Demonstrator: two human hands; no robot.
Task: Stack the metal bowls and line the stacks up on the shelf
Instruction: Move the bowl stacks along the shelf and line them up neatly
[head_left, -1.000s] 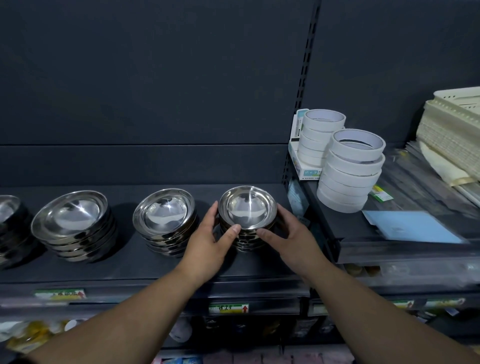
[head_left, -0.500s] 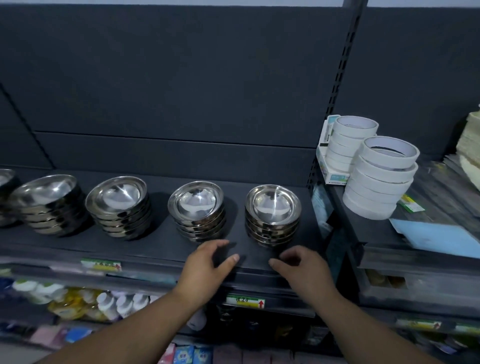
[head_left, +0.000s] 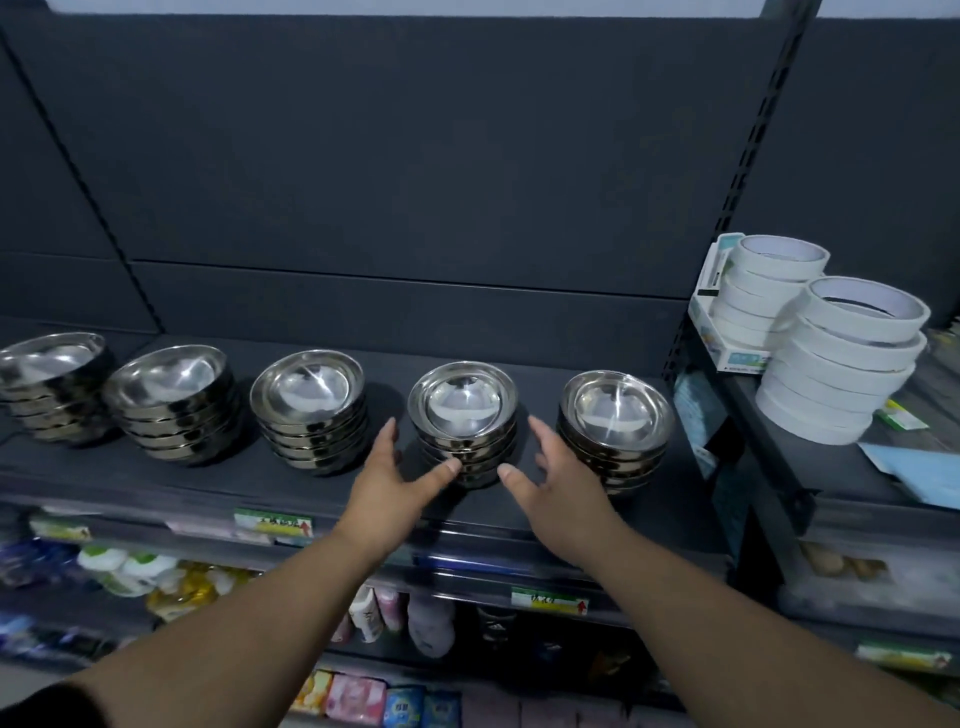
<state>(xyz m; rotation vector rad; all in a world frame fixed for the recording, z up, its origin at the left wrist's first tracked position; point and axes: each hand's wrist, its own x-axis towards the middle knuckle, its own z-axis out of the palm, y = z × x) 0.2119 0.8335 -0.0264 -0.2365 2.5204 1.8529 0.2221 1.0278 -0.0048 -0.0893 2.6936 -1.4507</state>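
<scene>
Several stacks of shiny metal bowls stand in a row on the dark shelf (head_left: 519, 343). The rightmost stack (head_left: 615, 415) is near the shelf's right end. The second stack from the right (head_left: 462, 402) sits between my two hands. My left hand (head_left: 387, 480) is at its left side with fingers spread, the thumb touching the lower bowls. My right hand (head_left: 553, 478) is at its right side, fingers apart, thumb close to the stack's base. Further left stand a middle stack (head_left: 309, 389), another stack (head_left: 169, 376) and a stack at the far left (head_left: 49, 361).
Two piles of white tape rolls (head_left: 841, 364) sit on the higher shelf to the right, beside a light blue sheet (head_left: 914, 467). An upright shelf post (head_left: 727, 218) divides the two bays. Price tags (head_left: 272, 522) line the shelf edge; packaged goods (head_left: 135, 571) fill the shelf below.
My hands let go of the rightmost stack, pulled back, then moved left and now flank the second stack from the right. The view has shifted left, showing more stacks.
</scene>
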